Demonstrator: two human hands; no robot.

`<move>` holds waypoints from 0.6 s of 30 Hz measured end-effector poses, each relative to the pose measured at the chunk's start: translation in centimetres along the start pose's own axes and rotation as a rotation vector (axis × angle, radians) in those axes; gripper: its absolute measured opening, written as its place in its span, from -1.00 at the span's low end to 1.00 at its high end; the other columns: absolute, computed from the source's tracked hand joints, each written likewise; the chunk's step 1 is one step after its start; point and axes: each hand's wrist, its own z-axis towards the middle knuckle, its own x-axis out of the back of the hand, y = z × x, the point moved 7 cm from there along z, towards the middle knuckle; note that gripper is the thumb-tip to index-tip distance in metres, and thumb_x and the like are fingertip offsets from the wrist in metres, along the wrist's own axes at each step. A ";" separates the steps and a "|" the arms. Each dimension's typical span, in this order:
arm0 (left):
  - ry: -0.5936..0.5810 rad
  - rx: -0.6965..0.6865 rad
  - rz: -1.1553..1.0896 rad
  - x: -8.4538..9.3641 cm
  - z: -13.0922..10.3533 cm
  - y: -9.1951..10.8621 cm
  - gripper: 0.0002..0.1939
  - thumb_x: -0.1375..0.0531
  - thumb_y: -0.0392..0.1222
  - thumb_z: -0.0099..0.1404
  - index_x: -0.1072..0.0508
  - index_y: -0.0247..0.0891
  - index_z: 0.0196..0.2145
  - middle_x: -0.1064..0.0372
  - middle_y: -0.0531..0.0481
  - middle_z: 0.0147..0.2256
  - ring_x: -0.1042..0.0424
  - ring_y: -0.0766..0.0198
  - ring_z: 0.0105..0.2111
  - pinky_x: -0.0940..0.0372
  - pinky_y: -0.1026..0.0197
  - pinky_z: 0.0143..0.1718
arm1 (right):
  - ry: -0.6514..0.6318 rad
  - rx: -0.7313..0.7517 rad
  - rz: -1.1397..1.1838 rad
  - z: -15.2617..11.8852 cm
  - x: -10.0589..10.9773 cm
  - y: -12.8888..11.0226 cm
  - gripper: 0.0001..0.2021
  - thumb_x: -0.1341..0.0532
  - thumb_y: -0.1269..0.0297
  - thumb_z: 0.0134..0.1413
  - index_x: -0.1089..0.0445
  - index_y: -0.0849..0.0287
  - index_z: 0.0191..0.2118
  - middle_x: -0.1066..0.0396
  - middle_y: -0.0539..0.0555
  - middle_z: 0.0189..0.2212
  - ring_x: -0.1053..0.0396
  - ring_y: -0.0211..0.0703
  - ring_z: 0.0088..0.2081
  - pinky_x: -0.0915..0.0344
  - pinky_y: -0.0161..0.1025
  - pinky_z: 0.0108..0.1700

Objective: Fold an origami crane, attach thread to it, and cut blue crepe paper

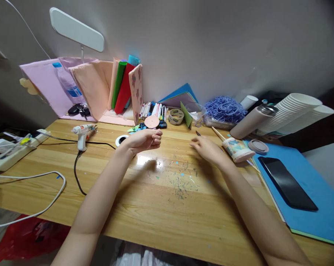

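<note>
My left hand (147, 140) is raised over the middle of the table, its fingers curled closed. A thin pale sliver shows at the fingers, too small to name. Farther right, my right hand (207, 148) reaches low over the tabletop with fingers stretched out. Just beyond it, the dark tip of a pen-like thing (198, 133) shows; the hand hides the rest. Beside that hand lies a decorated paper cup (237, 149) on its side, with a pale stick (218, 133) near it. A flat pink disc (151, 122) stands behind my left hand, near a white tape roll (121, 140).
Small scraps (180, 184) litter the wooden table (167, 218). A glue gun (83, 136) and its cord are at left. Markers (154, 110), a tape roll (176, 116) and purple yarn (224, 111) line the back. A phone (287, 183) lies on blue sheets (319, 184) at right.
</note>
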 end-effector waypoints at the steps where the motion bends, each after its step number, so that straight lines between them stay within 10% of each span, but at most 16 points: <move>1: 0.009 -0.003 -0.044 0.2 0.1 0.1 -0.87 -0.08 -0.44 0.18 -0.23 -0.33 -0.49 0.01 0.17 -0.61 -0.06 0.51 -0.63 -0.12 0.44 -0.50 | 0.042 -0.074 -0.247 -0.5 0.5 2.0 -0.77 -0.13 0.30 0.09 -0.37 0.35 -0.20 -0.35 0.36 -0.15 -0.32 0.08 -0.11 -0.24 -0.14 -0.16; 9: 0.037 -0.043 -0.086 1.2 0.4 0.1 -0.88 -0.07 -0.40 0.22 -0.26 -0.34 -0.47 -0.14 0.12 -0.61 -0.24 0.48 -0.54 -0.18 0.38 -0.34 | 0.117 -0.195 -0.504 -1.9 0.5 8.5 -0.75 -0.12 0.38 -0.02 -0.28 0.39 -0.18 -0.37 0.37 -0.23 -0.37 0.10 -0.17 -0.24 -0.18 -0.23; 18: 0.157 -0.105 0.069 1.4 0.2 0.2 -0.92 -0.16 -0.32 0.19 -0.33 -0.32 -0.46 -0.34 0.06 -0.46 -0.36 0.39 -0.32 -0.11 0.26 -0.09 | -0.223 0.046 0.532 -4.2 -0.8 5.0 -0.72 -0.23 0.15 -0.12 -0.18 0.16 -0.32 -0.27 0.05 -0.42 -0.30 -0.14 -0.40 -0.23 -0.21 -0.36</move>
